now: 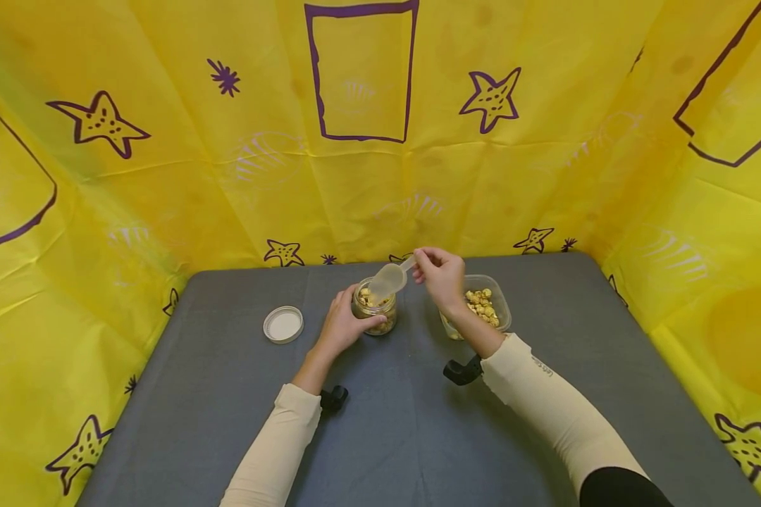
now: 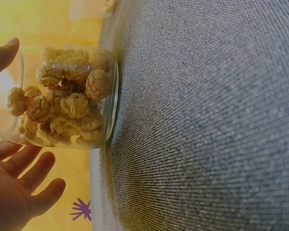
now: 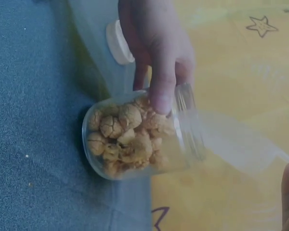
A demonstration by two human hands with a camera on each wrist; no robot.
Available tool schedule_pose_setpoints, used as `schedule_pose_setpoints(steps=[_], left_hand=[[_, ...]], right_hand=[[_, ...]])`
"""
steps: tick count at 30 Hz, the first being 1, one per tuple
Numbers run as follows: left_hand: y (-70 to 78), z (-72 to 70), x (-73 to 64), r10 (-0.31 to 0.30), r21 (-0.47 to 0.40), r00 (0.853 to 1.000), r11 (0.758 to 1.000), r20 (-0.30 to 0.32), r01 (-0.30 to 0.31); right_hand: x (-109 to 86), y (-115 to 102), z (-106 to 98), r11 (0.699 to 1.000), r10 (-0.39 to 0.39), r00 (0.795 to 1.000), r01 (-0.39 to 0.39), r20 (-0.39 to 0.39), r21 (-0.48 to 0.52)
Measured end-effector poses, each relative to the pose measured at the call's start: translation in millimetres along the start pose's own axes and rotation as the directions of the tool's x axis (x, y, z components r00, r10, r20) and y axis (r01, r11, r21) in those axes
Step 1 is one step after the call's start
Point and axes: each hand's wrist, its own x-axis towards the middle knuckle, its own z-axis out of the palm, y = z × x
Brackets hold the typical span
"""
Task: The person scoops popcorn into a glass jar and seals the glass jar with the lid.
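A clear jar (image 1: 387, 323) holding caramel popcorn stands upright on the table. My left hand (image 1: 347, 323) grips it near the rim, thumb at the front and fingers round the far side. In the left wrist view, popcorn (image 2: 74, 103) fills much of the jar. My right hand (image 1: 442, 277) pinches the handle of a translucent plastic scoop (image 1: 388, 280), its bowl tilted down over the jar's mouth. From the right wrist, the scoop (image 3: 241, 144) overlaps the jar's threaded rim, and only part of the right hand's fingers shows at the edge.
A clear square container (image 1: 506, 317) with more popcorn (image 1: 483, 307) sits to the right, partly behind the right forearm. The jar's white lid (image 1: 283, 324) lies at the left on the grey table (image 1: 228, 422). Yellow patterned cloth (image 1: 368, 197) surrounds the table's back and sides.
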Motion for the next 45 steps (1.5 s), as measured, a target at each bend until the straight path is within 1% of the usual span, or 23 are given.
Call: schedule_pose_setpoints(steps=[7, 11, 14, 17, 22, 26, 29, 36, 41, 45], left_hand=[[0.3, -0.4, -0.2, 0.008, 0.001, 1.000, 1.000, 0.002, -0.008], [0.2, -0.8, -0.4, 0.021, 0.004, 1.000, 1.000, 0.006, -0.021], [-0.4, -1.1, -0.2, 0.029, 0.011, 1.000, 1.000, 0.003, -0.029], [0.1, -2.1, -0.6, 0.034, 0.016, 0.999, 0.999, 0.004, -0.034], [2.4, -4.4, -1.0, 0.032, 0.021, 0.999, 0.999, 0.015, -0.032], [3.5, -5.0, -0.5, 0.036, 0.032, 0.999, 0.999, 0.015, -0.037], [4.0, -5.6, -0.1, 0.045, 0.038, 0.999, 0.998, 0.008, -0.045], [6.6, -9.2, 0.0, 0.072, 0.036, 0.997, 0.997, -0.007, -0.071], [8.6, -10.3, -0.2, 0.069, 0.031, 0.997, 0.997, -0.016, -0.069], [12.1, -10.6, -0.8, 0.071, 0.035, 0.997, 0.997, -0.041, -0.070]], right_hand=[[10.2, 21.1, -10.1, 0.999, 0.015, 0.997, -0.013, -0.070, 0.033], [13.3, 25.5, -17.9, 0.994, 0.076, 0.993, -0.068, -0.094, 0.088], [15.7, 25.9, -22.4, 0.983, 0.129, 0.986, -0.114, -0.104, 0.146], [17.3, 23.4, -25.9, 0.971, 0.165, 0.979, -0.141, -0.117, 0.191], [17.1, 14.3, -31.9, 0.961, 0.201, 0.972, -0.170, -0.125, 0.220], [18.5, 12.5, -36.5, 0.958, 0.209, 0.970, -0.179, -0.121, 0.226], [19.6, 14.7, -38.9, 0.959, 0.202, 0.971, -0.169, -0.129, 0.225], [20.4, 14.7, -42.9, 0.949, 0.226, 0.964, -0.185, -0.139, 0.257], [20.2, 12.5, -46.4, 0.951, 0.235, 0.962, -0.198, -0.138, 0.238], [19.4, 11.3, -51.4, 0.952, 0.228, 0.963, -0.189, -0.143, 0.240]])
